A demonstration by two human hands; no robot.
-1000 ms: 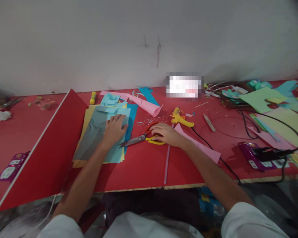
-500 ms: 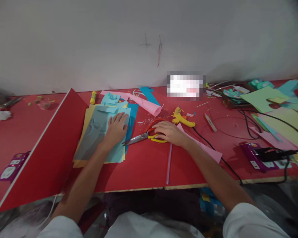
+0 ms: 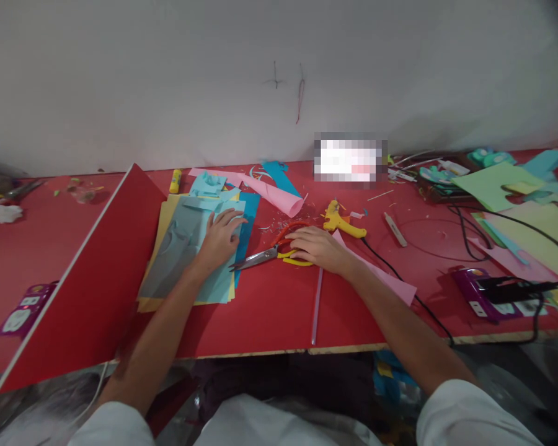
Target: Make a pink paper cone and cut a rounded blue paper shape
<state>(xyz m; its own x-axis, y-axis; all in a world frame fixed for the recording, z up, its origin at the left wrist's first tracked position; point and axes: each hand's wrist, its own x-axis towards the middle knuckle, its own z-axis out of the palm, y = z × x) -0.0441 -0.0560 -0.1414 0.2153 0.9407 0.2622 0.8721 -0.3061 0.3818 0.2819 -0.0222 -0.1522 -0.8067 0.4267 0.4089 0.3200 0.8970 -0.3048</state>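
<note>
My left hand point(image 3: 218, 240) lies over the right part of a stack of light blue and yellow paper point(image 3: 214, 288), its fingers spread. A light blue cut piece point(image 3: 207, 183) lies at the top of the stack. Scissors point(image 3: 255, 259) with one red and one yellow handle rest on the table, their blades pointing left toward the stack. Over the handles lies my right hand point(image 3: 318, 248), fingers extended and a little bent, not visibly wrapped round them. A pink straw-like stick point(image 3: 316, 310) runs from under this hand toward the table's front edge.
A red board point(image 3: 88, 279) leans at the left. Behind the hands lie a glue stick point(image 3: 175, 181), a rolled pink paper point(image 3: 274, 195) and a yellow glue gun point(image 3: 341, 222) with a black cord. A cutter point(image 3: 395, 229) and a purple power strip point(image 3: 481, 294) are at the right.
My left hand's fingers have shifted slightly to the right over the paper. My right hand and the scissors stay where they were.
</note>
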